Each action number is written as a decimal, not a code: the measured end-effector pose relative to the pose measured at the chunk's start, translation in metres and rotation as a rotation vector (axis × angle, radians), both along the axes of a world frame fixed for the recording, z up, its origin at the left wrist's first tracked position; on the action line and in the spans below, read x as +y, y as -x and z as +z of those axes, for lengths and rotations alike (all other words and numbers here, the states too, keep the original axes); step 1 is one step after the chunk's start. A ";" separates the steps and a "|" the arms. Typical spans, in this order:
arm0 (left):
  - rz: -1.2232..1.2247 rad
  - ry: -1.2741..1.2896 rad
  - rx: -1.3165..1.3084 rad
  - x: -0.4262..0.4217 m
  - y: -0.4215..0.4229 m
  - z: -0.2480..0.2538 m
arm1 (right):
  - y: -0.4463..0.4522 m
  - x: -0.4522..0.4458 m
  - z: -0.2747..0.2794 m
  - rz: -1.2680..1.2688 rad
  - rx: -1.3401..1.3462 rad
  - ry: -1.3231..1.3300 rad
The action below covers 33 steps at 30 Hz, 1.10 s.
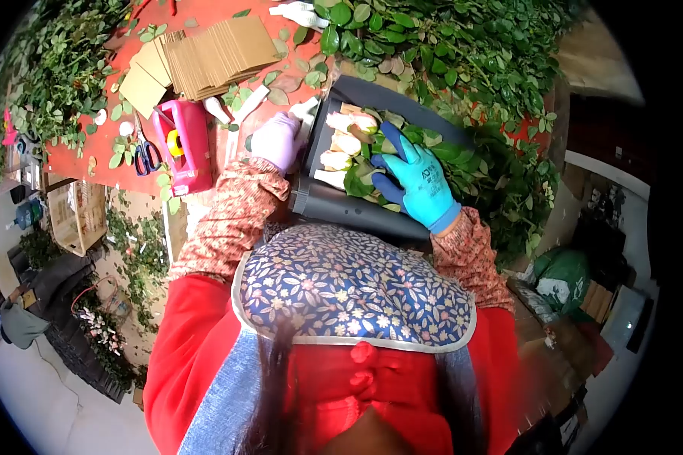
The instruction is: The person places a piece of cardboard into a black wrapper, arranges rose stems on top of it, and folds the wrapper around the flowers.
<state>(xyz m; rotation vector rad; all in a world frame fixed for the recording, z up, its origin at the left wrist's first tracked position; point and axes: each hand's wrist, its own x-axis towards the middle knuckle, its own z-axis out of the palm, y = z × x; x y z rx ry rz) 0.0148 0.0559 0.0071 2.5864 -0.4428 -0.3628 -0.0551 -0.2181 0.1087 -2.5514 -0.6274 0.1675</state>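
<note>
My left hand (277, 142), in a lavender glove, is closed beside the left edge of a black trough-like holder (364, 208). Its fingertips are hidden, so I cannot make out what they hold. Several pale pink and cream roses (346, 142) lie in the holder, heads to the left and leafy stems (451, 148) to the right. My right hand (421, 182), in a blue glove with dark fingertips, rests over the leaves just right of the blooms. Its fingers are spread. A white piece (305, 110) lies close to my left hand.
Left of my left hand stands a pink tape dispenser (186, 148), with dark-handled scissors (146, 152) beside it. Stacked brown cardboard sheets (220, 57) lie farther back on the red table (72, 155). Leafy greenery (463, 45) is heaped at the back right and far left.
</note>
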 end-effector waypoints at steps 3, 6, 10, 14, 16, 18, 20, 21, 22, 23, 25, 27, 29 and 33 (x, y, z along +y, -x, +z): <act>0.071 0.110 -0.082 0.017 -0.001 0.002 | 0.000 0.000 0.000 -0.016 0.026 -0.005; 0.194 -0.035 -0.464 0.032 -0.017 -0.007 | 0.000 0.001 -0.005 -0.035 0.017 -0.037; 0.181 -0.278 -0.297 0.047 -0.031 -0.014 | 0.000 0.000 0.005 0.003 0.017 0.004; 0.175 -0.170 -0.258 0.075 0.010 0.046 | -0.008 0.003 0.062 0.040 -0.067 0.146; 0.043 -0.310 -0.106 0.105 0.052 0.054 | -0.010 0.008 0.081 0.072 0.032 0.046; -0.056 -0.551 0.237 0.138 0.103 0.047 | -0.010 0.020 0.070 0.150 0.024 -0.024; -0.173 -0.757 0.584 0.162 0.144 0.043 | -0.009 0.023 0.043 0.233 0.063 0.085; -0.221 -0.938 0.737 0.168 0.148 0.043 | -0.010 0.022 0.034 0.236 0.063 0.085; -0.286 -0.962 0.776 0.173 0.150 0.041 | -0.011 0.022 0.026 0.236 0.144 0.204; -0.236 -0.818 0.685 0.169 0.140 0.046 | -0.011 0.022 0.018 0.244 0.231 0.328; -0.138 -0.431 0.509 0.146 0.109 0.052 | -0.014 0.021 0.017 0.250 0.452 0.302; -0.056 0.017 0.418 0.101 0.062 0.063 | -0.019 0.026 0.021 0.226 0.634 0.277; -0.006 0.369 0.515 0.060 0.037 0.057 | -0.015 0.027 0.010 0.227 0.581 0.268; -0.109 0.303 0.634 0.021 0.026 0.042 | -0.009 0.024 0.017 0.083 0.655 0.066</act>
